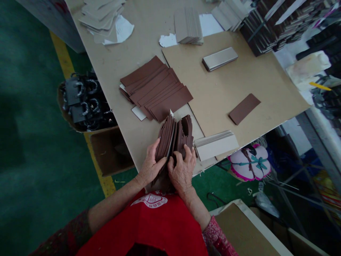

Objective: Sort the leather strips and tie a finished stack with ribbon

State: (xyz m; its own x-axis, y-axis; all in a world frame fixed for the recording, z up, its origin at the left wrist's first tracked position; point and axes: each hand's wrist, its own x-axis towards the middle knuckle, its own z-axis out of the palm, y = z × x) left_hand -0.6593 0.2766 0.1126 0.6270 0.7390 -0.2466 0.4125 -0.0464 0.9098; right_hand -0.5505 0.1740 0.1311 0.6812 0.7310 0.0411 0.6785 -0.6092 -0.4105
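At the table's near edge, a thick stack of brown strips (165, 137) stands on edge between my hands. My left hand (151, 165) is closed around its left side, the thumb lying along the near end. On the right part of the stack, my right hand (183, 167) has its fingers bent over the strips. Just beyond lies a fanned pile of flat brown pieces (160, 89), with pale pieces showing at its left edge. Grey-white card strips (217, 145) lie to the right of my right hand.
On the tan board (213, 89) are a single brown piece (244, 108) and a metal bar (220, 59). Grey card stacks (188, 26) and bundled dark strips (262, 32) stand farther back. A box of black items (85, 101) is at left; a cushioned stool (250, 161) is at right.
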